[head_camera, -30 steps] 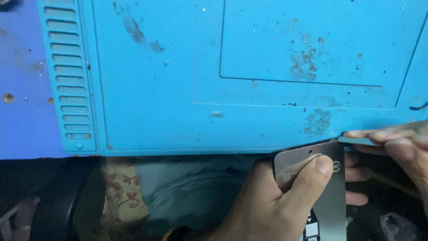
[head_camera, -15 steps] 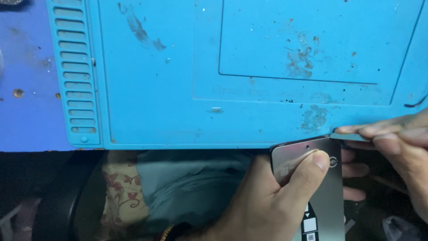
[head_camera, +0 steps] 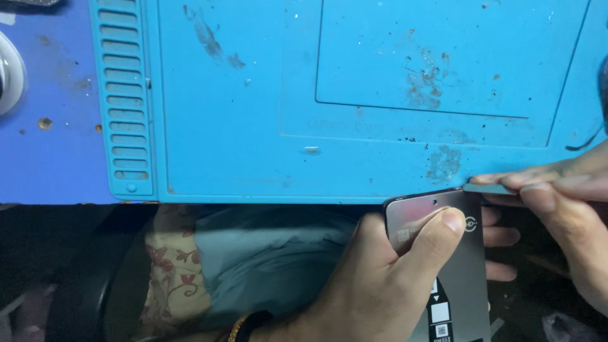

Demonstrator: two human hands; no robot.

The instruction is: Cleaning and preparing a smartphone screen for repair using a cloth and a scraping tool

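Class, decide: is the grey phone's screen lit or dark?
Dark. The grey flat phone, held in the left hand, shows only dull reflections and stickers; the right hand presses a thin tool at its corner.

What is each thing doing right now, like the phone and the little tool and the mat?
phone: gripped in the left hand, screen dark, sticker on the glass, top edge at the mat's edge
thin flat tool: pinched by the right hand, tip at the phone's top corner
blue mat: lying flat, stained and dirty
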